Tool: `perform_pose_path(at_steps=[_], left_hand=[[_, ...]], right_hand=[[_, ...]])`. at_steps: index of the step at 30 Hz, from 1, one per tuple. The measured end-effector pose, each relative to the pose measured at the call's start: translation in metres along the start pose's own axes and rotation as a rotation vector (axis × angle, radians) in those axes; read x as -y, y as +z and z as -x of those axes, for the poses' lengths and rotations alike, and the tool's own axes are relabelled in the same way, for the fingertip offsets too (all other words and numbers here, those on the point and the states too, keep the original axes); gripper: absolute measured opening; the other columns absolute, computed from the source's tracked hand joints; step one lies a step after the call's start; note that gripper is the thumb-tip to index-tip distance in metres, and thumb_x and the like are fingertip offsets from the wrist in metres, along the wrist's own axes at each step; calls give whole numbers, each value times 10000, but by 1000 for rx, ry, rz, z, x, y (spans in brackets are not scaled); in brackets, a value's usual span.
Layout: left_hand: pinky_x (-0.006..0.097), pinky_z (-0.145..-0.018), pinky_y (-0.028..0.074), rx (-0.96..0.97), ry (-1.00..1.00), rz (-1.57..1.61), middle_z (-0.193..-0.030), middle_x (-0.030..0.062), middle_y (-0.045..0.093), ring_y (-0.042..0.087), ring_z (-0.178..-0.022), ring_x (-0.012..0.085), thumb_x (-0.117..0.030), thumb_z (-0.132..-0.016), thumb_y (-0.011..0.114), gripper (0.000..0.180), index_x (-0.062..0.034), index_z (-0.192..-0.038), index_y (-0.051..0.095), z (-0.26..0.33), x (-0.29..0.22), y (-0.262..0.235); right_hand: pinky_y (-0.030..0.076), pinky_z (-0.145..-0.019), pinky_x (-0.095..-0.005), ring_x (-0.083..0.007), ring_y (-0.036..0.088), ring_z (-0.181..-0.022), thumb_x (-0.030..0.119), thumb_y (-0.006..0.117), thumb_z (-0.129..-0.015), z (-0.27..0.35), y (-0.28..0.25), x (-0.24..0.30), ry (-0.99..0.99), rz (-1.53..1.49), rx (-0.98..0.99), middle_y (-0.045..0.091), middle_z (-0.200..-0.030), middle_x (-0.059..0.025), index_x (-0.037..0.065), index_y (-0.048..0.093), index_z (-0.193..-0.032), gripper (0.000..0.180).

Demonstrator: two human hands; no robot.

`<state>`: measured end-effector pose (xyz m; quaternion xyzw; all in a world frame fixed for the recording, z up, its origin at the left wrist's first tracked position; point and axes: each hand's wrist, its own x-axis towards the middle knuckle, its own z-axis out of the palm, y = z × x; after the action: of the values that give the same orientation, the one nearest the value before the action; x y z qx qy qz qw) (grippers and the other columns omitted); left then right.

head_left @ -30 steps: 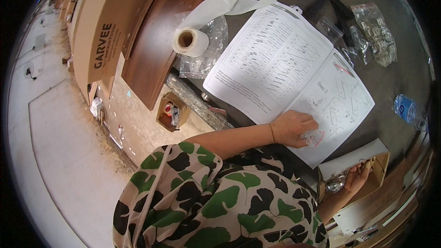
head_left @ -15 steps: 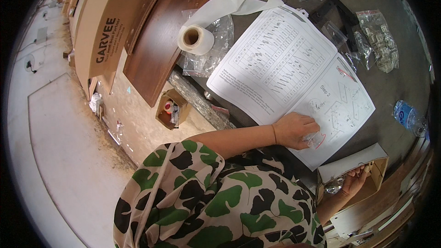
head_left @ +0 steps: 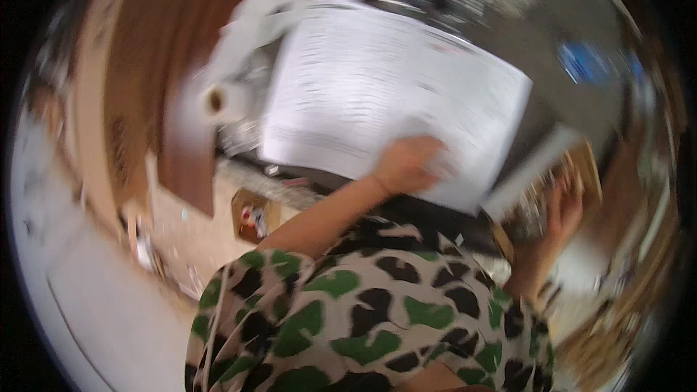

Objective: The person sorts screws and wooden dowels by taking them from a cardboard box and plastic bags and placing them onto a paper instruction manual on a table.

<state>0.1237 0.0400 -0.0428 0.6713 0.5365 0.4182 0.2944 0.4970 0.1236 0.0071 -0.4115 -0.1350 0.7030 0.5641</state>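
Here, left hand [head_left: 409, 165] seemingly grips one bag [head_left: 444, 165] on one sheet [head_left: 348, 80]; right hand [head_left: 564, 209], at one box [head_left: 589, 170], grip unclear.

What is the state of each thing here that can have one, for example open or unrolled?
Sheet: spread open, left hand on it.
Roll: partly unwound.
Right box: open, right hand in it.
Left box: open, things inside.
Bottle: too blurred to tell if capped or full.
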Motion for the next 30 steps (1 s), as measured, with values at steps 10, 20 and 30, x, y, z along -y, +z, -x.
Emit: perform_pose_path(at_steps=[10,20,30], left_hand=[[343,-604,502,-9,-93,-107,-812,104,618,621,-683,274,-175,-621,764,355,-61,-912,594,-8,-5,1],[289,-616,494,-40,-73,-210,-760,101,630,610,-660,177,-161,-651,786,365,-27,-934,596,-4,-6,5],[340,-617,499,-2,-120,-145,-825,111,619,615,-693,269,-178,-626,760,372,-59,-932,586,-4,-10,2]], right_hand=[[480,-596,-264,-139,570,-672,161,637,-841,-25,-9,21,-189,598,-287,605,-751,-40,17,631,-938,173],[496,-769,-422,-356,628,-836,235,603,-802,-48,32,-9,-464,1839,-290,649,-876,-197,103,683,-983,238],[497,-683,-448,-366,621,-772,195,623,-785,-47,17,6,-734,2110,-185,642,-838,-186,61,624,-1000,254]])
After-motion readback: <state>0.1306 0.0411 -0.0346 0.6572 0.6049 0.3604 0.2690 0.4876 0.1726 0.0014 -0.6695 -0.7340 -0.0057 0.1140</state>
